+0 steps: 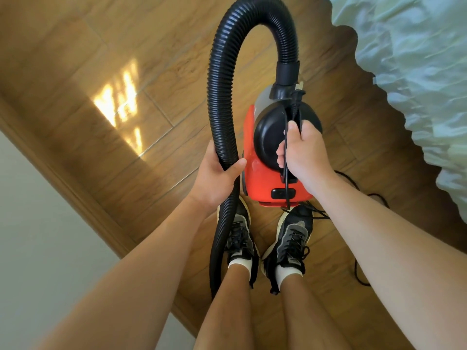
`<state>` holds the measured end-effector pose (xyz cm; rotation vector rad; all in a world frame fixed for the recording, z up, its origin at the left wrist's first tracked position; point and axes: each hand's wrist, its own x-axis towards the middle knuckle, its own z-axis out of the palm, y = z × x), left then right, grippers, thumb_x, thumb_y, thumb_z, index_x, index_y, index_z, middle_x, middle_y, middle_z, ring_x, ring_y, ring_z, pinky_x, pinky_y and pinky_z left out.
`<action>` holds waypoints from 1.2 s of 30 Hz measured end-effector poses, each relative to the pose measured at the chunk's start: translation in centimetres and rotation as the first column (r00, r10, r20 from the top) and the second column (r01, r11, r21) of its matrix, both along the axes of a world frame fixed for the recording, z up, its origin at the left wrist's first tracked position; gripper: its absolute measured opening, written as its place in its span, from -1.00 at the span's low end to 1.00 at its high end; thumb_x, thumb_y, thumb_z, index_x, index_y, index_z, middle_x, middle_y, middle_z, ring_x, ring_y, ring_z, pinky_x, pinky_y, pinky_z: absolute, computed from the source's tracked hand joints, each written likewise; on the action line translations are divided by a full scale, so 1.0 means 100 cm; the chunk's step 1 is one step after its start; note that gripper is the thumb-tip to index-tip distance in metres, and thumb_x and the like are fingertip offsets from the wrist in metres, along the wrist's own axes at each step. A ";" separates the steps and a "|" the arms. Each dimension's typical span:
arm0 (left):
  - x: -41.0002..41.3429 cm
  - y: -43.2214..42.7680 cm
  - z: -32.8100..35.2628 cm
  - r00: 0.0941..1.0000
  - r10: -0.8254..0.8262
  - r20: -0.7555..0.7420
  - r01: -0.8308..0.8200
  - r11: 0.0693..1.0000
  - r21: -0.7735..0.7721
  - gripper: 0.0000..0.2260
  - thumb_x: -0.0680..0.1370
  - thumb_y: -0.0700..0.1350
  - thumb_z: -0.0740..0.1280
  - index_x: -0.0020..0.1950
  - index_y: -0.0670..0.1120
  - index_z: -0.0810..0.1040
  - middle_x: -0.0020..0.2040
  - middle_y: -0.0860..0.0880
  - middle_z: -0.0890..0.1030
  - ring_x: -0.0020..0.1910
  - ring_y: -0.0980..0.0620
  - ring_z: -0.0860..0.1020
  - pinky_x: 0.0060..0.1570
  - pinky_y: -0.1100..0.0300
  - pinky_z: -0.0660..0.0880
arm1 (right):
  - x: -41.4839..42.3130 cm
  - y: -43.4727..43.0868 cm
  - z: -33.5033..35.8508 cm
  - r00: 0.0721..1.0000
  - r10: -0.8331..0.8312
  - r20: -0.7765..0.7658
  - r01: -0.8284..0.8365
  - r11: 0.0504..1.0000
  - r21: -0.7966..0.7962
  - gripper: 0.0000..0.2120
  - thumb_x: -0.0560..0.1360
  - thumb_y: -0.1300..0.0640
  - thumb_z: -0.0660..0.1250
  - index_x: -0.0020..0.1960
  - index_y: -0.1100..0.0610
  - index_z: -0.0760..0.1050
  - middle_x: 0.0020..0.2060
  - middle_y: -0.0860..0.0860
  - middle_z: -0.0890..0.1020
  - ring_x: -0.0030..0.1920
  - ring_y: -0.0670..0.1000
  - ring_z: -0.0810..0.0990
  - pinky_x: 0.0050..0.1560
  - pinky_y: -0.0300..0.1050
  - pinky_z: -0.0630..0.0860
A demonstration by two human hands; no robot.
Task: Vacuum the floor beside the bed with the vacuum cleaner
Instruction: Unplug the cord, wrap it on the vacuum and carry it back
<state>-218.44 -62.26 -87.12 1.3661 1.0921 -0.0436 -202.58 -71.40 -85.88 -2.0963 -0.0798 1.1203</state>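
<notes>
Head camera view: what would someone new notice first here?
The red and black vacuum cleaner hangs at centre, held by the right hand together with its black power cord. Its ribbed black hose arches to the top and back down through the left hand. A pale ruffled bed cover fills the upper right over wooden floor.

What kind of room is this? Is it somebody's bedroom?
Probably a bedroom. Pale ruffled bedding hangs at the right, over a wooden floor. The person holds a red vacuum cleaner and its hose, so it looks like a home.
</notes>
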 end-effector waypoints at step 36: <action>0.033 0.132 0.390 0.979 0.027 0.203 -0.117 0.887 0.446 -0.78 0.57 -0.27 0.42 0.07 -0.12 0.40 -0.02 -0.29 0.56 -0.01 -0.26 0.54 0.08 -0.13 0.54 | 0.036 0.103 0.397 0.980 0.121 0.157 -0.167 0.932 0.322 -0.71 0.72 0.06 0.06 -0.09 0.17 0.39 -0.43 0.08 0.55 -0.49 0.08 0.49 -0.41 -0.06 0.47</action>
